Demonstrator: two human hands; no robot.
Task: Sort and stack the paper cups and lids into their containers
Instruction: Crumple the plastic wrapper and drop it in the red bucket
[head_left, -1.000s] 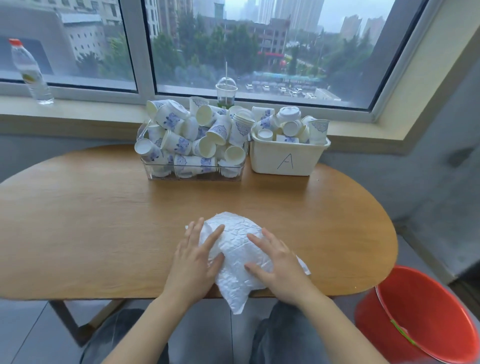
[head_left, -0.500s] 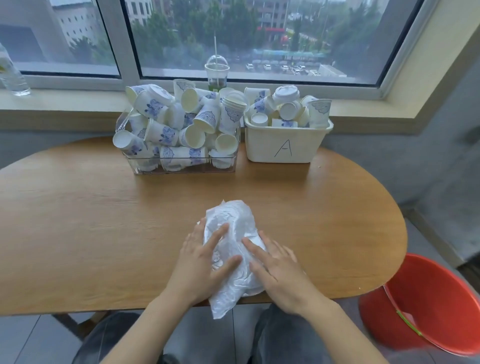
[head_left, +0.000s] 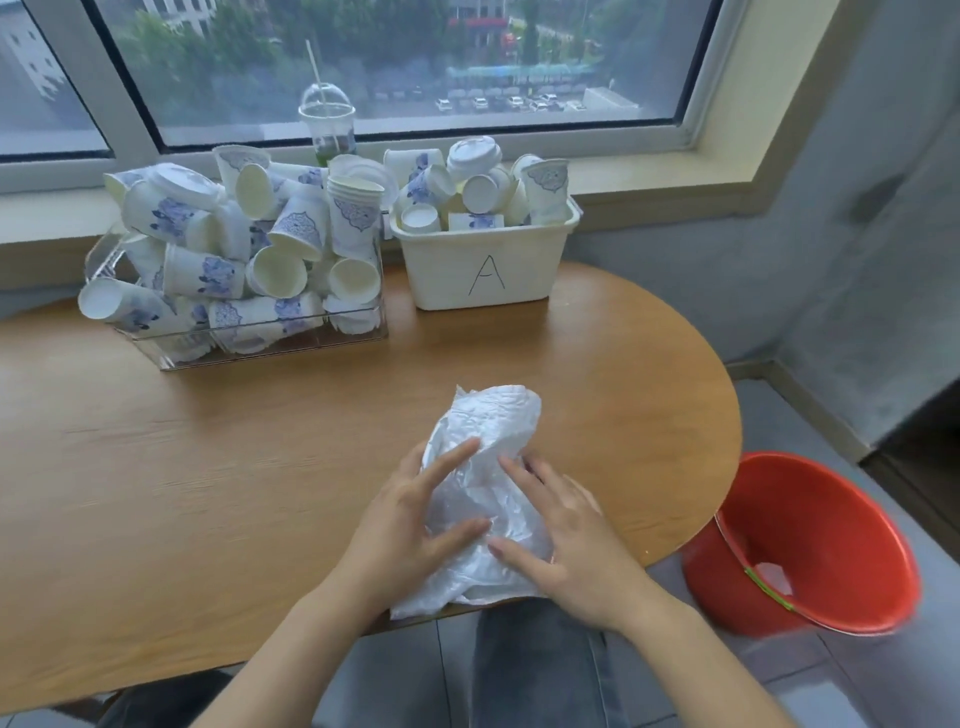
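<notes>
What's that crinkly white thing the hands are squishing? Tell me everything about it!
It looks like a thin plastic bag, whitish, see-through in spots and full of wrinkles. It lies bunched up on the near edge of the wooden table, with its bottom corner hanging over. The left hand presses its left side and the right hand its right side, fingers fairly straight. What is inside, if anything, cannot be seen.

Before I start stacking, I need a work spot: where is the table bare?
Bare wood lies left of the left hand, and between the bag and the clear bin. Crowded: the back edge, with that bin and bin A.
</notes>
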